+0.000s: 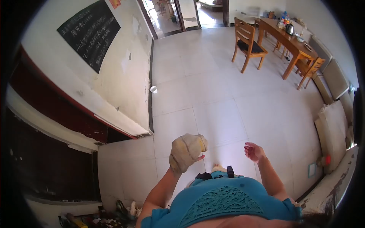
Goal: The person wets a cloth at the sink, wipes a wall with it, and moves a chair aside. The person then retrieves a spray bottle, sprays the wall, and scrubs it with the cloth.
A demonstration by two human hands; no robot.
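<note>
My left hand (200, 158) is closed on a crumpled beige cloth bundle (186, 152) with a yellowish patch at its right end. The cloth covers most of that hand and reaches the wrist; only a finger or thumb shows beneath it. My right hand (254, 152) hangs in the air to the right with its fingers loosely bent and apart, and nothing shows in it. Both hands are in front of my teal top (224, 197), above the tiled floor (213, 121).
A white cup (153, 89) is on the floor by the left wall, below a blackboard (89, 36). A wooden chair (249, 43) and table (289, 38) stand at the far right. Couch cushions (332, 121) line the right side. Several shoes (121, 209) lie at lower left.
</note>
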